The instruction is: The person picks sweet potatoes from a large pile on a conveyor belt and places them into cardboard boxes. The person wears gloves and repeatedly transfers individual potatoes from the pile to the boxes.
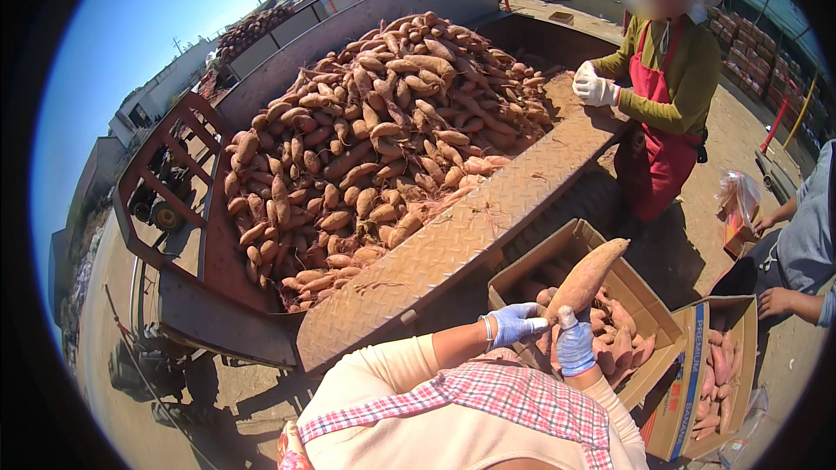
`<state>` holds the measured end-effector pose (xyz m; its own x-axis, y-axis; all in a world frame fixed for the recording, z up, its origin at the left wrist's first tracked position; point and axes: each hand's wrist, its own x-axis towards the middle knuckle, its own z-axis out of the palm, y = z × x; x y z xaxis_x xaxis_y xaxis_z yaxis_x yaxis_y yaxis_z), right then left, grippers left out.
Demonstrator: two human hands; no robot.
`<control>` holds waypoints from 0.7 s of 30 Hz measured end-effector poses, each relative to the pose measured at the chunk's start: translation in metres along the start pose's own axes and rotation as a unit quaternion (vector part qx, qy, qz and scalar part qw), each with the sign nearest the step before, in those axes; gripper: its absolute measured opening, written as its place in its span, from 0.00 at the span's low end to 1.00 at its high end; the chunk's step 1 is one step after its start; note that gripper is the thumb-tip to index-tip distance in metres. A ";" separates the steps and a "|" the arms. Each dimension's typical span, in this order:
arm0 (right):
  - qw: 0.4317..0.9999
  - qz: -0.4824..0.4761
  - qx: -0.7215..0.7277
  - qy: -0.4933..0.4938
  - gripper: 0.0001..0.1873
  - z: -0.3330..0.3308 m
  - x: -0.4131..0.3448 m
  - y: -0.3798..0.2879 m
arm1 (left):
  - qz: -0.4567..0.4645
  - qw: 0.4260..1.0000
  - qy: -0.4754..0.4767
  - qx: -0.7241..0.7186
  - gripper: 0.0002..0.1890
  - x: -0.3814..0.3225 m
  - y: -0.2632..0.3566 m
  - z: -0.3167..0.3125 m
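Note:
A large sweet potato (588,274) is held up at its lower end between my two gloved hands, above a cardboard box (661,316) with sweet potatoes in it. My left hand (516,324), in a light blue glove, reaches the tuber's lower end from the left; whether its fingers grip it, I cannot tell. My right hand (575,343), gloved alike, is closed on the lower end, with the thumb up against it. Beyond the metal ledge (457,228) lies a big heap of sweet potatoes (379,130) in a truck bed.
A co-worker in a red apron (663,111) and white gloves stands at the ledge's far end. Another person's hand (777,303) is beside a second box of sweet potatoes (692,378) at the lower right. A metal rack (163,189) rises at the left.

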<state>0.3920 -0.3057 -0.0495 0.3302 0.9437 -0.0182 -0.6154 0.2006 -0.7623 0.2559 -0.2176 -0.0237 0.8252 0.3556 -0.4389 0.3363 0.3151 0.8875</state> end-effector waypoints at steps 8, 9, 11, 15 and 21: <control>0.992 0.058 0.111 0.007 0.35 0.024 0.005 -0.014 | 0.030 0.996 -0.027 0.074 0.21 -0.019 0.008 0.003; 0.991 0.070 0.113 0.021 0.35 0.035 0.006 -0.018 | 0.059 0.985 -0.016 0.160 0.20 -0.024 0.011 -0.001; 0.968 0.128 0.213 0.028 0.36 0.033 0.012 -0.017 | 0.056 0.962 -0.013 0.266 0.19 -0.026 0.024 -0.009; 0.917 0.242 0.317 -0.025 0.34 0.029 0.022 -0.019 | 0.209 0.853 -0.083 0.471 0.15 -0.022 0.026 -0.027; 0.942 0.143 0.301 -0.025 0.24 -0.006 0.006 -0.049 | 0.219 0.836 0.226 0.450 0.11 -0.045 0.016 -0.107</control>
<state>0.4286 -0.3112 -0.0159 0.0638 0.9900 -0.1255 -0.9738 0.0342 -0.2248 0.1757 -0.1344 -0.0050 0.7706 0.6243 0.1279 0.4210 -0.6494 0.6333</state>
